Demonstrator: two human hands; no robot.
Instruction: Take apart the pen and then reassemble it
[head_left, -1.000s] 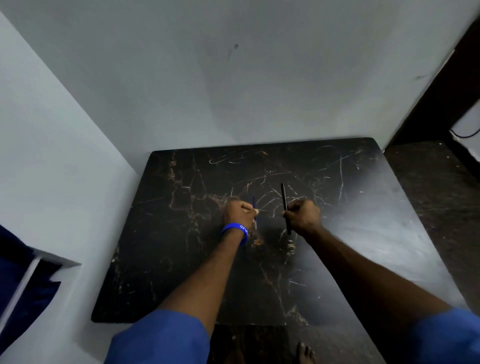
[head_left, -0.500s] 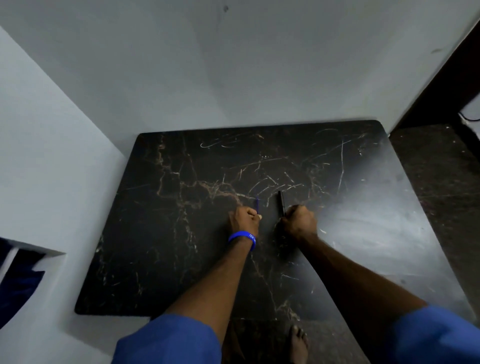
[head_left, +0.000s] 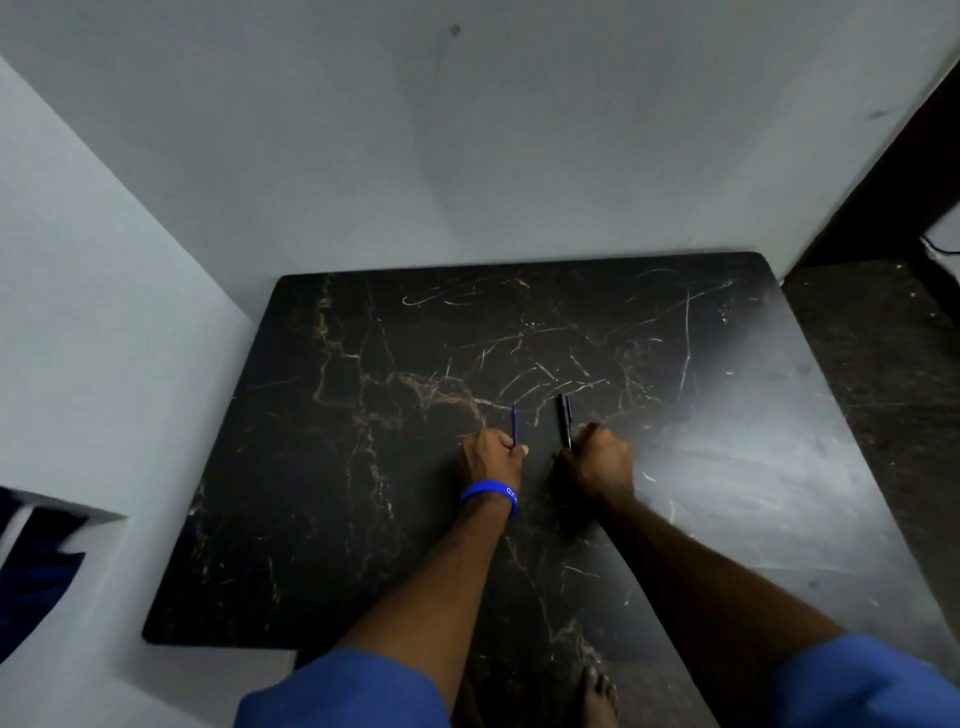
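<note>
The pen is in two parts over the black marble table (head_left: 322, 519). My left hand (head_left: 491, 457), with a blue wristband, is closed on a thin blue refill (head_left: 514, 423) whose end points away from me. My right hand (head_left: 597, 462) is closed on the black pen barrel (head_left: 564, 418), which also sticks out away from me. The two parts run side by side, a small gap apart, low over the table's middle. Whether they touch the surface is unclear.
White walls close in behind and to the left of the table. A dark floor strip (head_left: 878, 364) runs along the right edge. A bare foot (head_left: 597, 691) shows under the near edge. Something dark blue (head_left: 31, 571) sits at the far left.
Both hands have lowered toward the table, and the black barrel shows less length beyond my right fist. The camera has tilted, shifting the table in view.
</note>
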